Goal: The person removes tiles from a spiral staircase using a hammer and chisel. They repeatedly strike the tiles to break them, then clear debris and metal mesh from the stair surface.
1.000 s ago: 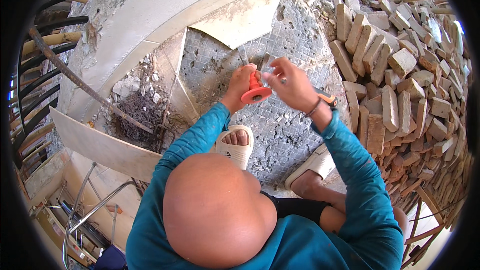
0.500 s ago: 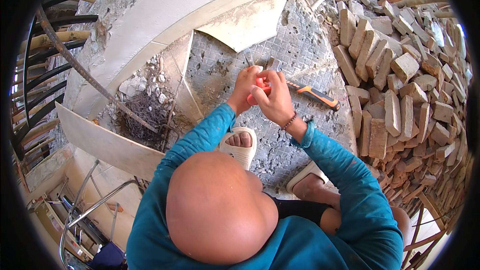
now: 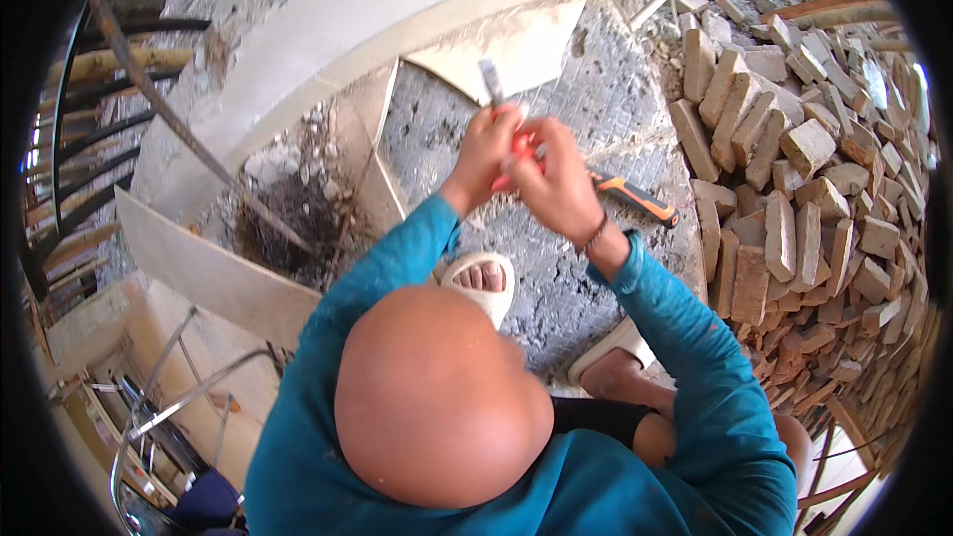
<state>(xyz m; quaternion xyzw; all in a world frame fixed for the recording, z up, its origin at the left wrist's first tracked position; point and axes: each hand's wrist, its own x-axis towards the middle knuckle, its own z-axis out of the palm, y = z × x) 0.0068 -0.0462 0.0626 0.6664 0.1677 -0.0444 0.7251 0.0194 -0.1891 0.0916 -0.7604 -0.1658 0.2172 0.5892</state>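
Note:
A flat-bladed chisel (image 3: 490, 82) with a red handle or guard is held before me, its grey metal blade pointing away. My left hand (image 3: 476, 157) is closed around it just behind the blade. Closed too, my right hand (image 3: 553, 182) grips the red part, its fingers slightly blurred; my fingers hide much of the handle's shape. On the rough grey floor (image 3: 422, 119) beyond the right wrist lies a hammer (image 3: 640, 199) with an orange and black handle. Its head is covered by my right hand.
A broken cream tile piece (image 3: 516, 48) lies ahead beside a low wall edge (image 3: 397, 15). Stacked bricks (image 3: 784, 228) fill the right. Left are a rusty bar (image 3: 169, 114), rubble (image 3: 273, 169), a tile slab (image 3: 204, 263) and a metal-framed chair (image 3: 199, 397).
Both hands have shifted slightly with the chisel, and its blade has risen, so more of it shows. The hammer's head, partly visible before, is now hidden.

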